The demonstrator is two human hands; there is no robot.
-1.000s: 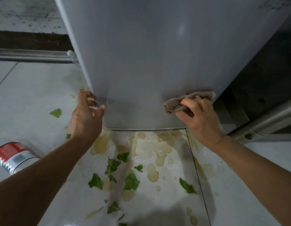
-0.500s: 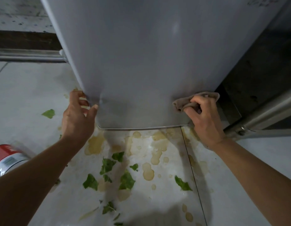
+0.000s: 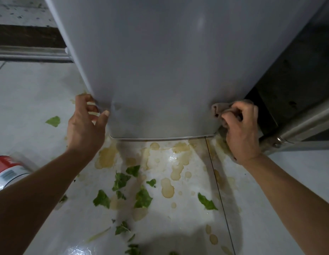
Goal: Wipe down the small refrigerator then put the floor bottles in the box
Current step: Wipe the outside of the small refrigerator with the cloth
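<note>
The small grey refrigerator fills the upper middle of the view, and I look down its front face to the floor. My left hand grips its lower left edge, fingers curled round the side and thumb on the front. My right hand holds a bunched brownish cloth against the lower right corner of the fridge. A bottle with a red and white label lies on its side on the floor at the far left, partly cut off by the frame.
The white tiled floor below the fridge carries yellowish liquid puddles and several torn green leaf scraps. A metal rail runs along the wall at left. A dark metal frame stands close on the right.
My right hand has slid the cloth rightward along the fridge's lower front to its right corner. My left hand has stayed on the left edge.
</note>
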